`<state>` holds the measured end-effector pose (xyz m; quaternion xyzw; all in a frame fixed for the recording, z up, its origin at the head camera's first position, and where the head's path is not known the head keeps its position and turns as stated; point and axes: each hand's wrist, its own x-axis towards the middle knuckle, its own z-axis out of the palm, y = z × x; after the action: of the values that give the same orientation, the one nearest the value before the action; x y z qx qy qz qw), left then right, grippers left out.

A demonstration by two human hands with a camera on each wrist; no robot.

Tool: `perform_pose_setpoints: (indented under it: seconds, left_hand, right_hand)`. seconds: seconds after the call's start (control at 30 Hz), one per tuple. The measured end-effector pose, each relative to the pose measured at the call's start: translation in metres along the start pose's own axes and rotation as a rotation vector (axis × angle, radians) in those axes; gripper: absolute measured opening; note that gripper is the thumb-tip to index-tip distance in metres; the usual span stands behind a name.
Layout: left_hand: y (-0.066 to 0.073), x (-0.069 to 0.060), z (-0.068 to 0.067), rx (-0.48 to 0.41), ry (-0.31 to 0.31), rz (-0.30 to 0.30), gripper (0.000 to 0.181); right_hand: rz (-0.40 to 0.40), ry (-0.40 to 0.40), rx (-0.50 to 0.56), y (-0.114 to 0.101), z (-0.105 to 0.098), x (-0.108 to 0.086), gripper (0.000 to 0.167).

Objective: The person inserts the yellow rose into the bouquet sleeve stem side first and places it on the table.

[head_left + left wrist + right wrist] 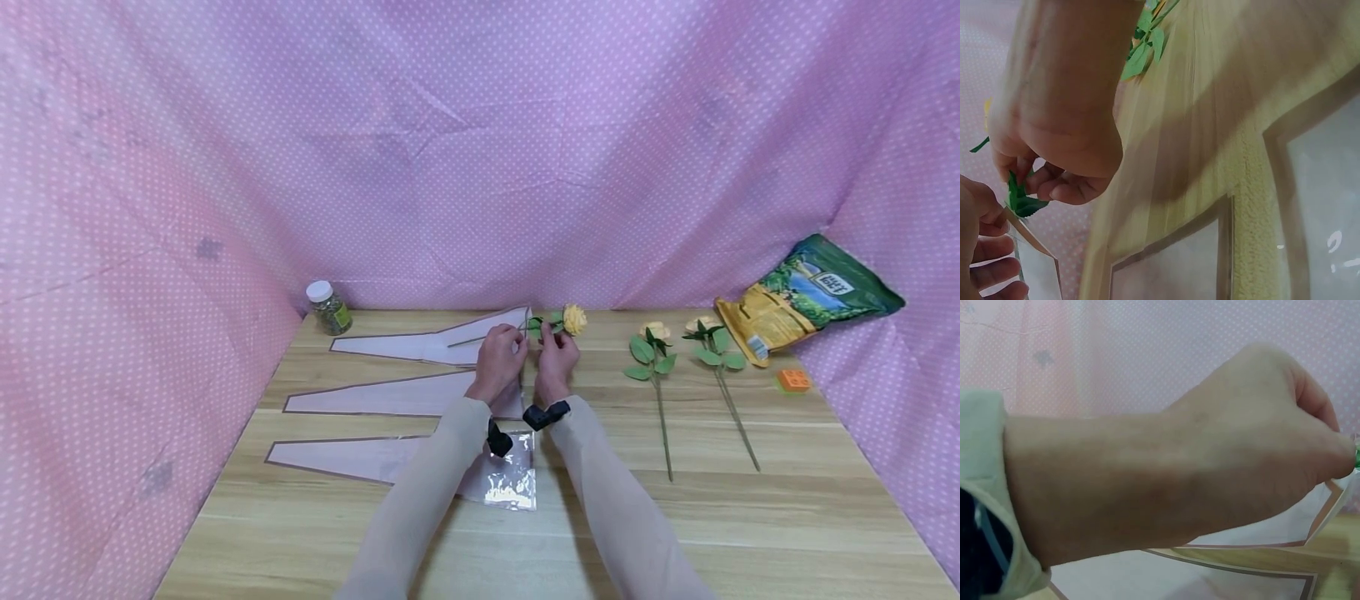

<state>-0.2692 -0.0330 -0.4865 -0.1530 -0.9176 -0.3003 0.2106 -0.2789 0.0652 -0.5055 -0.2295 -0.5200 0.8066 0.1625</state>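
Observation:
At the back of the table, my left hand (498, 358) pinches the open end of a clear flower sleeve (405, 343) with a brown border. Close by on its right, my right hand (557, 358) holds a yellow artificial rose (574, 320) just below the bloom, by its green leaves (1022, 199). The rose's stem runs leftward over the sleeve area; whether all of it lies inside, I cannot tell. Nearer me lie a second sleeve (375, 400) and a third sleeve (337, 454), both flat. In the right wrist view, the hand's back hides most of the rose.
Two more artificial roses, one (651, 358) beside the other (720, 350), lie on the right. Behind them leans a green and yellow bag (817, 292), with an orange block (793, 381) in front. A white-capped jar (330, 310) stands at the back left, near the pink dotted curtain (450, 183).

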Motion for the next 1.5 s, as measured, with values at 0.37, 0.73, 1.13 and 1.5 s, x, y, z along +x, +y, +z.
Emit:
perform_pose_setpoints:
  seconds: [0.37, 0.73, 1.13, 1.5]
  left_hand:
    - [0.003, 0.000, 0.001, 0.040, 0.146, -0.006, 0.012]
    - [0.005, 0.000, 0.004, 0.056, 0.182, -0.006, 0.007]
    - [0.005, -0.001, 0.004, 0.042, 0.142, -0.002, 0.010]
    - [0.004, -0.002, 0.005, 0.044, 0.145, 0.007, 0.008]
  right_hand:
    - [-0.048, 0.037, -0.011, 0.007, -0.001, -0.002, 0.016]
    - [-0.037, -0.014, 0.005, 0.006, 0.006, -0.008, 0.017]
    - [0.079, -0.083, 0.060, 0.009, 0.006, -0.007, 0.014]
    - [0.294, -0.226, 0.283, -0.001, -0.007, -0.003, 0.039]
